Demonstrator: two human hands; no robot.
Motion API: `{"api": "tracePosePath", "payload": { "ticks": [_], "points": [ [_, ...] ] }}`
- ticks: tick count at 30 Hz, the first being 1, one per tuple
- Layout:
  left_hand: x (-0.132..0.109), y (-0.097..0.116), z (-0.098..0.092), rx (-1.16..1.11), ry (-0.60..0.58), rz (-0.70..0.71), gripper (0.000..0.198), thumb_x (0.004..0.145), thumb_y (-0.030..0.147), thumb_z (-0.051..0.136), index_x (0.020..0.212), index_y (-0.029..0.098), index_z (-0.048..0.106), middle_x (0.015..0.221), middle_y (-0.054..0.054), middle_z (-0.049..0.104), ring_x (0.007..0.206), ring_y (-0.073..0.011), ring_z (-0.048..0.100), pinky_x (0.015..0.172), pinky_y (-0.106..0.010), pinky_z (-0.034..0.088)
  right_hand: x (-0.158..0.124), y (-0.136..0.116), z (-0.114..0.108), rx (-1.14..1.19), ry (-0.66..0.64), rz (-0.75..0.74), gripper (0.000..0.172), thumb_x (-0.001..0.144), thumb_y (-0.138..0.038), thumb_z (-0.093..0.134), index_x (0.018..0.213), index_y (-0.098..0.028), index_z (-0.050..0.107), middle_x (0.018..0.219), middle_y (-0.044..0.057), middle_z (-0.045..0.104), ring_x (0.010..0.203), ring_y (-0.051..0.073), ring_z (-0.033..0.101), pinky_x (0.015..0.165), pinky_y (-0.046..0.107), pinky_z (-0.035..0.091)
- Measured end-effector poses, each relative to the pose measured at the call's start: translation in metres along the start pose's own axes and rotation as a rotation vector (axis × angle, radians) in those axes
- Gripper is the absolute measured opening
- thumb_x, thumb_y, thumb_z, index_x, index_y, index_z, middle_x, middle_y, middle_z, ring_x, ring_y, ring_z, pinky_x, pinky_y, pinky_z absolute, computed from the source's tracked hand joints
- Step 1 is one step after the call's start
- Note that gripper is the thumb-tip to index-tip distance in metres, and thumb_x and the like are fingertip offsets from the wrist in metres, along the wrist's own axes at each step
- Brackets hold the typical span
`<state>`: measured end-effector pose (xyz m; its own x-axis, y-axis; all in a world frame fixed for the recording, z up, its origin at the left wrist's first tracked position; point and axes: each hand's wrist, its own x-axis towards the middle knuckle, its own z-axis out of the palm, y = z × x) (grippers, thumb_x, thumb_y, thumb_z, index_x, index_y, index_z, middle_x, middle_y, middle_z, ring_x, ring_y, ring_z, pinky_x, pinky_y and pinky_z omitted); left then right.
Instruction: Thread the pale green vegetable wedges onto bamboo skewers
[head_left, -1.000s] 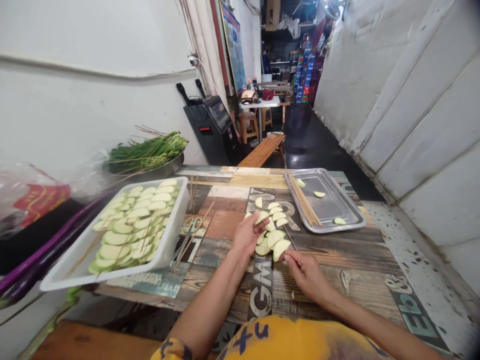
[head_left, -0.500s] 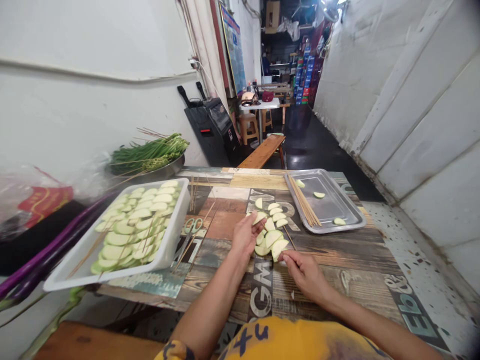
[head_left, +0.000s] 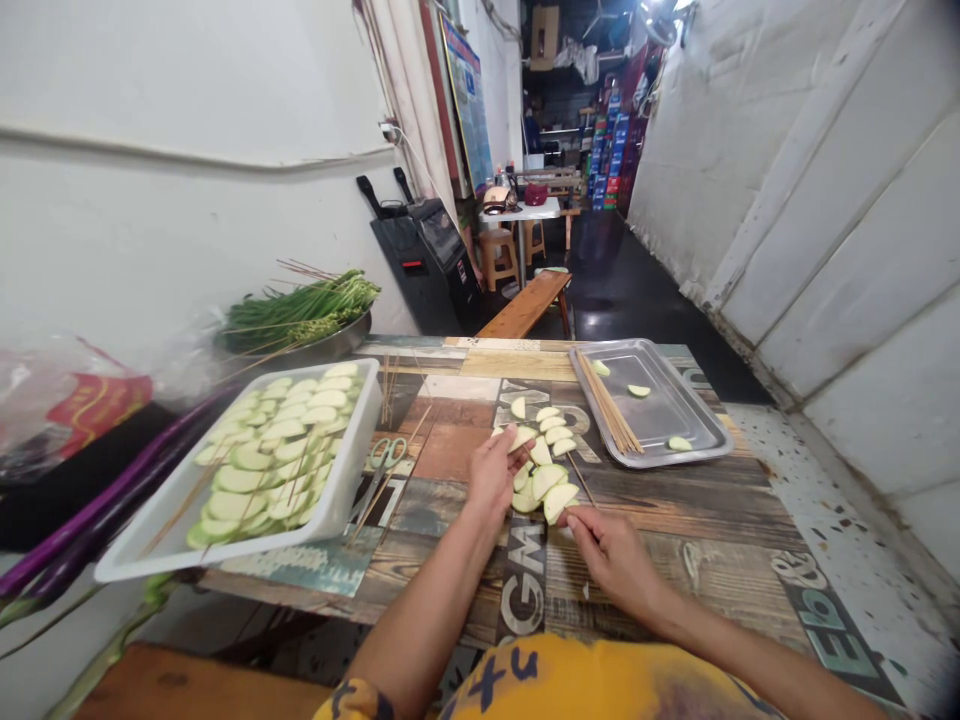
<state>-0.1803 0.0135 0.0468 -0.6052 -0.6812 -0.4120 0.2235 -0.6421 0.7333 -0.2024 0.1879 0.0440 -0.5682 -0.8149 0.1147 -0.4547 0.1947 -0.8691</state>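
Pale green vegetable slices (head_left: 545, 478) lie in a loose row on the patterned table (head_left: 675, 560). My left hand (head_left: 491, 474) rests on the slices at the row's left side, fingers curled over one. My right hand (head_left: 613, 552) pinches the near end of a thin bamboo skewer (head_left: 579, 478) that runs up through the nearest slices. More loose slices (head_left: 553, 428) lie just beyond my left hand.
A white tub (head_left: 352, 470) of skewered slices stands at left, scissors (head_left: 382, 458) and loose skewers beside it. A steel tray (head_left: 660, 405) with skewers and a few slices sits at the back right. Green chives (head_left: 300, 308) fill a metal bowl. A bench (head_left: 525, 300) lies beyond.
My right hand has drawn slightly back toward me with the skewer end. My left hand stays on the slices. The view has shifted a little.
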Motion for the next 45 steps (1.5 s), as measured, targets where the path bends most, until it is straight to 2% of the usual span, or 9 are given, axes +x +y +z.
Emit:
{"api": "tracePosePath", "payload": {
  "ticks": [2, 5, 8, 11, 16, 20, 26, 37, 45],
  "points": [
    [0.002, 0.002, -0.002, -0.014, -0.004, 0.002, 0.012, 0.072, 0.02, 0.064, 0.076, 0.009, 0.061, 0.069, -0.006, 0.066, 0.058, -0.0102, 0.061, 0.05, -0.017, 0.045, 0.001, -0.002, -0.001, 0.227, -0.056, 0.109, 0.031, 0.086, -0.039, 0.042, 0.078, -0.014, 0.06, 0.05, -0.003, 0.046, 0.045, 0.009, 0.042, 0.046, 0.021, 0.031],
    [0.009, 0.008, -0.006, -0.064, 0.016, 0.013, 0.01, 0.073, 0.018, 0.063, 0.076, 0.009, 0.06, 0.07, -0.006, 0.066, 0.06, -0.0105, 0.062, 0.049, -0.016, 0.045, 0.004, -0.004, -0.004, 0.698, -0.198, 0.333, 0.033, 0.082, -0.046, 0.047, 0.084, -0.015, 0.056, 0.039, -0.012, 0.025, 0.028, 0.004, 0.016, 0.031, 0.018, 0.016],
    [0.014, 0.012, -0.011, -0.112, 0.04, -0.015, 0.007, 0.075, 0.016, 0.061, 0.078, 0.01, 0.059, 0.073, -0.006, 0.066, 0.063, -0.0116, 0.064, 0.049, -0.017, 0.046, 0.006, -0.004, -0.006, 0.923, -0.227, 0.404, 0.033, 0.08, -0.048, 0.053, 0.087, -0.016, 0.054, 0.038, -0.015, 0.022, 0.025, 0.003, 0.009, 0.027, 0.018, 0.011],
    [0.014, 0.012, -0.011, -0.125, 0.037, -0.042, 0.007, 0.076, 0.016, 0.059, 0.079, 0.009, 0.059, 0.073, -0.007, 0.066, 0.063, -0.0121, 0.064, 0.048, -0.017, 0.047, 0.006, 0.0, -0.005, 0.774, -0.192, 0.356, 0.034, 0.081, -0.048, 0.05, 0.085, -0.014, 0.055, 0.04, -0.013, 0.024, 0.029, 0.003, 0.013, 0.031, 0.018, 0.011],
    [0.008, 0.012, -0.006, -0.115, 0.024, -0.057, 0.007, 0.078, 0.016, 0.057, 0.077, 0.009, 0.058, 0.069, -0.007, 0.065, 0.06, -0.0111, 0.063, 0.048, -0.016, 0.047, 0.005, 0.006, -0.001, 0.214, -0.068, 0.069, 0.034, 0.088, -0.04, 0.041, 0.077, -0.013, 0.059, 0.051, -0.005, 0.035, 0.048, 0.007, 0.032, 0.047, 0.019, 0.026],
    [0.004, 0.012, -0.004, -0.124, 0.011, -0.058, 0.006, 0.078, 0.014, 0.056, 0.077, 0.009, 0.058, 0.07, -0.007, 0.066, 0.061, -0.0115, 0.064, 0.047, -0.016, 0.047, 0.006, 0.008, -0.002, 0.035, -0.041, -0.047, 0.032, 0.09, -0.032, 0.036, 0.076, -0.014, 0.058, 0.059, -0.002, 0.044, 0.056, 0.01, 0.04, 0.055, 0.021, 0.032],
    [0.002, 0.008, -0.003, -0.1, -0.008, -0.064, 0.007, 0.078, 0.015, 0.057, 0.078, 0.009, 0.059, 0.071, -0.007, 0.066, 0.059, -0.0107, 0.063, 0.05, -0.016, 0.048, 0.008, 0.008, -0.004, -0.031, -0.035, -0.066, 0.03, 0.09, -0.029, 0.035, 0.073, -0.015, 0.055, 0.06, -0.001, 0.047, 0.057, 0.011, 0.042, 0.057, 0.02, 0.033],
    [-0.009, -0.005, 0.002, -0.005, -0.08, -0.069, 0.012, 0.072, 0.021, 0.064, 0.079, 0.012, 0.06, 0.078, -0.006, 0.067, 0.067, -0.0141, 0.065, 0.055, -0.02, 0.049, 0.011, 0.016, -0.001, -0.004, 0.018, -0.028, 0.03, 0.089, -0.031, 0.036, 0.077, -0.015, 0.058, 0.066, 0.001, 0.053, 0.062, 0.013, 0.047, 0.06, 0.022, 0.035],
    [-0.015, -0.014, 0.006, 0.086, -0.161, -0.001, 0.023, 0.062, 0.028, 0.072, 0.074, 0.01, 0.065, 0.073, -0.006, 0.067, 0.061, -0.0124, 0.06, 0.061, -0.024, 0.048, 0.012, 0.021, -0.001, -0.02, 0.057, -0.018, 0.03, 0.089, -0.032, 0.036, 0.073, -0.017, 0.056, 0.061, 0.0, 0.049, 0.057, 0.013, 0.044, 0.056, 0.022, 0.033]
  ]
}}
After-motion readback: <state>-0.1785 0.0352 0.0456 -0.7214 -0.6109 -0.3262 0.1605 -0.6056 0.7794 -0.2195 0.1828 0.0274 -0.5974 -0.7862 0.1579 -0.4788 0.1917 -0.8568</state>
